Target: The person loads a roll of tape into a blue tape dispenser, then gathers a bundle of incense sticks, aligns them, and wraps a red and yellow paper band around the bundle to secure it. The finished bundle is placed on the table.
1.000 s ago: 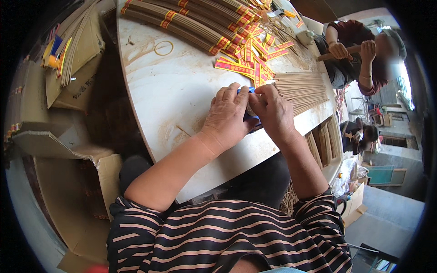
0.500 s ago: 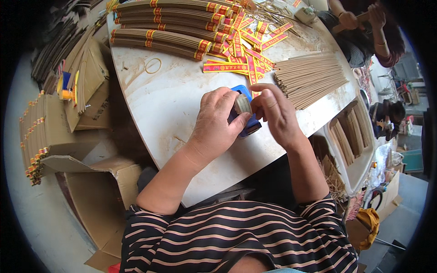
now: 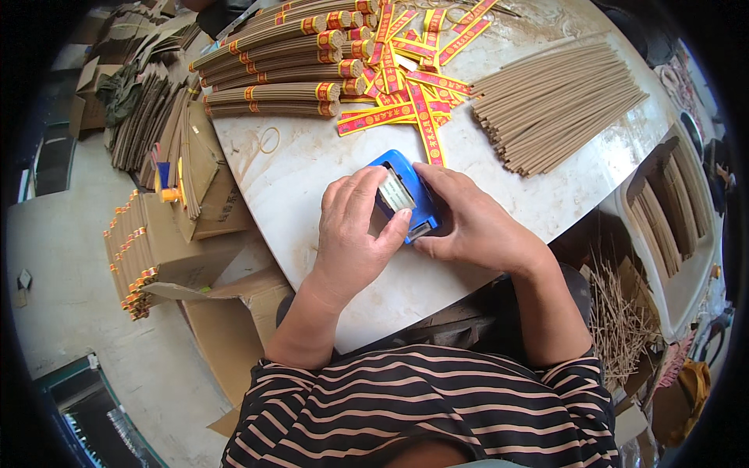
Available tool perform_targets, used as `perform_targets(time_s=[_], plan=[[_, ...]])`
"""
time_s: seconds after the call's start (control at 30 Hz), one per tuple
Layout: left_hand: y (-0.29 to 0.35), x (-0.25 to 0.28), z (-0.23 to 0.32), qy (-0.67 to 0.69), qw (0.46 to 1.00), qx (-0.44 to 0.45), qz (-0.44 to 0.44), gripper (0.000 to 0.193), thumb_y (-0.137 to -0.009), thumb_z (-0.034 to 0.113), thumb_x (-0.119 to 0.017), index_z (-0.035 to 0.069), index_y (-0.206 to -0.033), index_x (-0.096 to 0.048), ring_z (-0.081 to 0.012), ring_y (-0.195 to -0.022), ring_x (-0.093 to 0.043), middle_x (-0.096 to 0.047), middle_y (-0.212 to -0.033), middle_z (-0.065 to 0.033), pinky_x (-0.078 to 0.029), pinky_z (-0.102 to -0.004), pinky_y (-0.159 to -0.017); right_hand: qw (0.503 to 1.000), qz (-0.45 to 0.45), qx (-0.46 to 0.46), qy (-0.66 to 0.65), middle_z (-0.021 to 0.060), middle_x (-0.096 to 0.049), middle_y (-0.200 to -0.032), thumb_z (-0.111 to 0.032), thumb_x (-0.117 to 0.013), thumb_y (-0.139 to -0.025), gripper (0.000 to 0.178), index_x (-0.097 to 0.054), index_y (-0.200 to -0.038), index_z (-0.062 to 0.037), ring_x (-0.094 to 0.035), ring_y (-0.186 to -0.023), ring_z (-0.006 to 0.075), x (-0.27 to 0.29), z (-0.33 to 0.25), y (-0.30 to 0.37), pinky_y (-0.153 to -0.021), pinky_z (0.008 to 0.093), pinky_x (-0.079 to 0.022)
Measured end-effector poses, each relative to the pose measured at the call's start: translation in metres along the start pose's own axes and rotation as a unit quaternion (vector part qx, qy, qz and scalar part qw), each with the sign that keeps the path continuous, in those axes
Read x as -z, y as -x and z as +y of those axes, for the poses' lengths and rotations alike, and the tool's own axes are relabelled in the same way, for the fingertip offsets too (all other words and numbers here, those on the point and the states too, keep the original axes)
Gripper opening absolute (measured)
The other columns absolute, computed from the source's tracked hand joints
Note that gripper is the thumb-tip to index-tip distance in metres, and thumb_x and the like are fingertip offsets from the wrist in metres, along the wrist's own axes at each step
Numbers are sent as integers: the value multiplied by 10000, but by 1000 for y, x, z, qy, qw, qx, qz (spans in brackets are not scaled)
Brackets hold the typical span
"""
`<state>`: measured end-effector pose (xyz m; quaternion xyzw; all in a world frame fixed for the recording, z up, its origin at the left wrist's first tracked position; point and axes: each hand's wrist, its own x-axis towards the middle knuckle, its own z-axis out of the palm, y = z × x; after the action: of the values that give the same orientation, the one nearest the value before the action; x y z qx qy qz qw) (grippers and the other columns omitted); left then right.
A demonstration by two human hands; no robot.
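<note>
A blue tape dispenser [image 3: 421,201] rests on the white table in front of me. My right hand [image 3: 484,222] grips its right side, thumb at the near end and fingers at the far end. My left hand [image 3: 349,230] pinches a pale roll of tape [image 3: 397,192] between thumb and fingers, at the dispenser's left side. The roll seems to sit partly in the dispenser's hollow; how deep is hidden. Just beyond lie red and yellow paper labels [image 3: 425,121] in a loose pile. Loose brown incense sticks [image 3: 558,105] are spread to the right.
Labelled bundles of incense sticks [image 3: 273,93] are stacked at the far left of the table [image 3: 374,312]. A rubber band [image 3: 270,140] lies near them. Cardboard boxes [image 3: 226,320] stand on the floor at left. At right is a white bin [image 3: 677,308] holding more sticks.
My right hand has come down from beside the tape roll and now grips the dispenser. My left hand still holds the roll, now lower against the dispenser. The view has shifted left.
</note>
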<state>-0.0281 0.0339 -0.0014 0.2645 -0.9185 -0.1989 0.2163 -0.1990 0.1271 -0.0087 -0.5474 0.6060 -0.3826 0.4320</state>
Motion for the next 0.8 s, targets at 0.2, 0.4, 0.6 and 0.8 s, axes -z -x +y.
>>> perform_targets(time_s=[0.2,0.4,0.6,0.8], plan=[[-3,4,5,45,996,72,-31,546,-702,95,-726,-8,-1176,-477,-291,-1003,-498,-539,-1134,-159,-420,-373,-880,983,63,155,68,237,-394,-1314,-152,-728,-596,883,-304,-1354,11,-347,-1250,363,-6,23,-11,-1050,377,-301],[-9,16,5,30,996,80,-37,540,-721,103,-723,-9,-1195,-489,-267,-1030,-510,-536,-1135,-157,-433,-349,-885,990,-33,140,0,229,-326,-1378,-148,-727,-570,951,-252,-1376,22,-264,-1310,367,11,25,-26,-1087,370,-249],[-23,27,11,43,992,94,-71,521,-731,127,-710,-17,-1188,-504,-291,-1052,-530,-534,-1152,-176,-429,-349,-914,986,-12,138,90,235,-310,-1384,-219,-794,-538,1052,-220,-1390,7,-195,-1348,370,-2,31,-28,-1110,386,-211],[-27,32,8,-17,993,54,-105,526,-719,101,-702,-7,-1202,-524,-219,-1027,-537,-554,-1134,-131,-412,-305,-916,984,-3,143,109,239,-283,-1395,-236,-802,-537,1082,-186,-1396,1,-184,-1352,372,-7,28,-29,-1117,396,-195]])
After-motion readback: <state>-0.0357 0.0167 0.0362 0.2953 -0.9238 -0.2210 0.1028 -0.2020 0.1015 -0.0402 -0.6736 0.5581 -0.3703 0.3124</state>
